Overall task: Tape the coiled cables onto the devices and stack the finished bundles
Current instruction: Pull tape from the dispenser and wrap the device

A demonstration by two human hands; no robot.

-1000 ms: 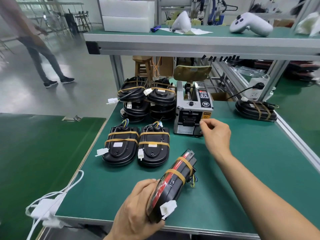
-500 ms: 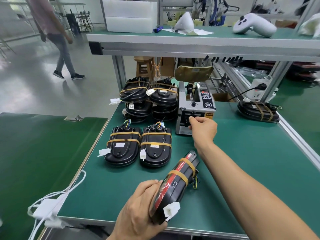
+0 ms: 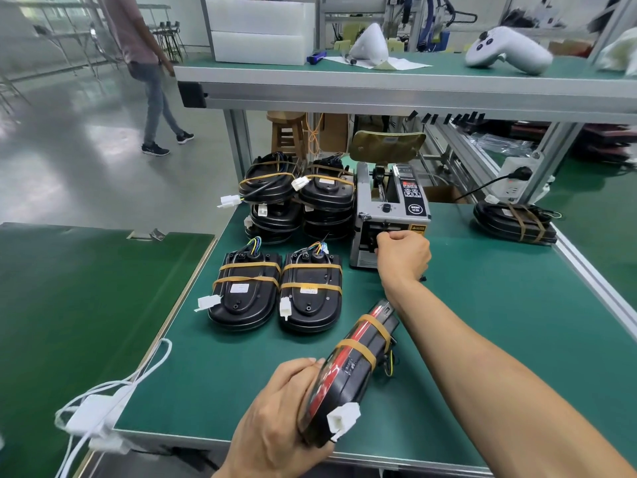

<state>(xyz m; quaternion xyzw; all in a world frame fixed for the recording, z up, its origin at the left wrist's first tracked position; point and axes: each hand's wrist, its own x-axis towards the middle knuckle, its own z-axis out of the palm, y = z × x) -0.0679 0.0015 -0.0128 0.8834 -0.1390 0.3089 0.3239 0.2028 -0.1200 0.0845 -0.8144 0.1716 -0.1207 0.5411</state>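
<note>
Device [image 3: 348, 370] edge-up in left hand [image 3: 275, 422], pointing away.

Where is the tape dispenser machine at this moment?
In the head view, the tape dispenser stands mid-table, right of the stacked bundles; the right hand is at its front.

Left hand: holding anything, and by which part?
Yes. The left hand grips the black, red-fronted device with two tan tape bands by its near end, beside the white connector.

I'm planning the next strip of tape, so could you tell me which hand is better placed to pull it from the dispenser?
Right hand: its fingers are already at the tape dispenser outlet, while the left hand grips the taped device.
</note>
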